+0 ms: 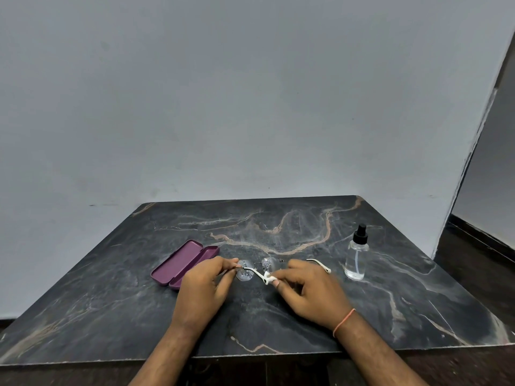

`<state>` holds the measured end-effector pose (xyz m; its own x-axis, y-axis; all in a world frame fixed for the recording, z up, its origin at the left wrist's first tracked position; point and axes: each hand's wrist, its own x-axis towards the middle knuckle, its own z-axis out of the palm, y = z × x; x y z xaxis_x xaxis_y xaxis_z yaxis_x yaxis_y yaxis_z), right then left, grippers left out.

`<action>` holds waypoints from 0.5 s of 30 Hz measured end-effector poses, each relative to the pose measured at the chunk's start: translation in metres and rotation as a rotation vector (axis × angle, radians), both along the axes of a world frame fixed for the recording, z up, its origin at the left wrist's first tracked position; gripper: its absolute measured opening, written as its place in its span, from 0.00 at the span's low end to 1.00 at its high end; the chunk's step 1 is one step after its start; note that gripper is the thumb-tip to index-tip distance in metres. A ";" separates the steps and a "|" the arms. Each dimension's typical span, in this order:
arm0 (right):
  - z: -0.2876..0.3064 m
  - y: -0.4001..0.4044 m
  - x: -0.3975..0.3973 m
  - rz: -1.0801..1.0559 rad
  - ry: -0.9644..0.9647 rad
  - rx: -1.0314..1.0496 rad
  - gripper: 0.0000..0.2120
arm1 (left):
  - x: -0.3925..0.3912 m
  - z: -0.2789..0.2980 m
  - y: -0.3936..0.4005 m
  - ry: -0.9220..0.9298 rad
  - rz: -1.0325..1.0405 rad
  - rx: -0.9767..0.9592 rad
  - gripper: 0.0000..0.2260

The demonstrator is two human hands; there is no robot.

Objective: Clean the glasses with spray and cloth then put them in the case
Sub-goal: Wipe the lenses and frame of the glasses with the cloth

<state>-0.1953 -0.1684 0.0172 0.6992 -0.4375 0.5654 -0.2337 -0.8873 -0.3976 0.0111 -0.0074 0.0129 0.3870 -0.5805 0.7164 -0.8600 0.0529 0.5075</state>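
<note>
Here, glasses (257,270) pinched by both hands' fingers (281,274); spray bottle (356,257) unlabelled.

Purple case (185,263); white-armed glasses (257,270); black veined marble table (278,316)

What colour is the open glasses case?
The case is purple, seen in the head view.

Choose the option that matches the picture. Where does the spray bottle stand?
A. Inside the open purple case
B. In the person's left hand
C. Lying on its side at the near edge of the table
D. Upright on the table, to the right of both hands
D: the spray bottle stands upright on the marble table, to the right of the right hand, while both hands hold the glasses.
</note>
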 end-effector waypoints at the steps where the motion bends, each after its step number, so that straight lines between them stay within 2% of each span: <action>1: 0.000 0.002 0.000 0.019 -0.004 -0.010 0.10 | -0.001 0.001 0.001 0.014 0.007 -0.009 0.07; 6: 0.001 0.010 0.000 0.095 -0.020 -0.051 0.10 | 0.001 0.001 0.001 0.112 0.057 -0.067 0.07; 9: 0.002 0.009 0.000 0.113 -0.041 -0.053 0.09 | 0.005 0.000 -0.002 0.234 0.086 -0.122 0.05; 15: 0.003 0.007 -0.002 0.132 -0.204 0.101 0.07 | 0.007 0.001 -0.003 0.497 0.095 -0.220 0.03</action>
